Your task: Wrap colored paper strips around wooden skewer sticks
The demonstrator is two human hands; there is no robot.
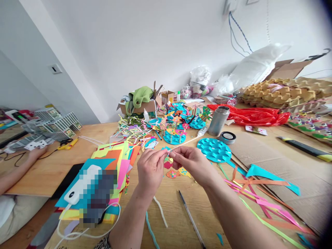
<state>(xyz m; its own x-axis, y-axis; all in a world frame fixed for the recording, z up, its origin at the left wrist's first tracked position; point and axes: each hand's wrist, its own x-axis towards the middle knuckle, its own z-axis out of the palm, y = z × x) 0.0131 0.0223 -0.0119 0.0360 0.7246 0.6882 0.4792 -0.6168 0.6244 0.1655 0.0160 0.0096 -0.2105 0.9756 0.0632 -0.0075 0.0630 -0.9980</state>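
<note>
My left hand and my right hand meet over the middle of the wooden table, fingertips pinched on a thin pale strip that slants up to the right. A small blue bit shows at the left fingertips. Under the hands lie paper fish cut-outs, among them an orange fish and a yellow fish. A white fuzzy stem and a blue stem lie between my forearms. Nearer my right forearm is a pen.
Coloured paper with a power bank is at left. A blue textured disc, a metal bottle and paper strips are at right. Finished fish crafts stand behind. Another person's hand holds cards far left.
</note>
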